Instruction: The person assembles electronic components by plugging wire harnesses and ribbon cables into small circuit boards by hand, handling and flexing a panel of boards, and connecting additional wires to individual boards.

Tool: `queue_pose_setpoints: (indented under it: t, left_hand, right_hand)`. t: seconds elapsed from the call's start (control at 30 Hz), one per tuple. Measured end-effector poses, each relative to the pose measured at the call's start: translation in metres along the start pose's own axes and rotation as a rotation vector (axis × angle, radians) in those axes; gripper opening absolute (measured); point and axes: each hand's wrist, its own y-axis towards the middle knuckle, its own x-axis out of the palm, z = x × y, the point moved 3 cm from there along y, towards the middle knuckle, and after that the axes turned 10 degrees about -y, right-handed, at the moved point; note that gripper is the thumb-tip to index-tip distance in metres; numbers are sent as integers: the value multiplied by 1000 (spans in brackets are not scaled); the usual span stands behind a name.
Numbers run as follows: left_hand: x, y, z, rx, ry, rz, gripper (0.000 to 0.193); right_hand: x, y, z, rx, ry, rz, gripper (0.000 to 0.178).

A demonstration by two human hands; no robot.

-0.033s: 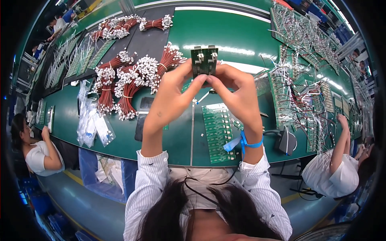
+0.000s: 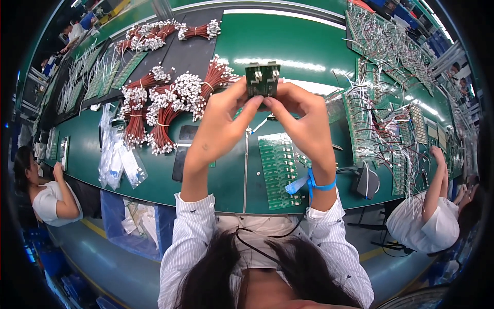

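Note:
Both hands are raised over the workbench, thumbs meeting at the lower edge of a small green circuit board (image 2: 262, 80). It stands nearly upright and carries two pale metal connectors, with a narrow gap at its top. My left hand (image 2: 222, 121) is closed on the left side of it, and my right hand (image 2: 303, 116) grips the right side. Some fingertips are hidden behind the board. A blue wrist strap (image 2: 324, 185) circles my right wrist. Below, partly under my right hand, a larger green circuit-board panel (image 2: 278, 175) with rows of connectors lies on the bench.
Bundles of brown wires (image 2: 162, 131) with white plugs lie at left, beside clear plastic bags (image 2: 117, 165). Wired circuit boards (image 2: 370, 129) crowd the right side near a black box (image 2: 366, 183). A blue-lined bin (image 2: 116, 221) stands below the bench. Co-workers sit at either side.
The small circuit board has dipped and tilted slightly between my fingers. My hands have otherwise stayed in place.

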Motion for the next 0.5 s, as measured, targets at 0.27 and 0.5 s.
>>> queue_pose_setpoints:
  t: [0.27,0.5]
  left_hand:
    - [11,-1,-3,66,313,59,23]
    - [21,-6,7,289,336,249,28]
  right_hand:
    - [-1,-2,-5,-201,-254,215,14]
    - [10,-12,-14,-325,-479,453,20]
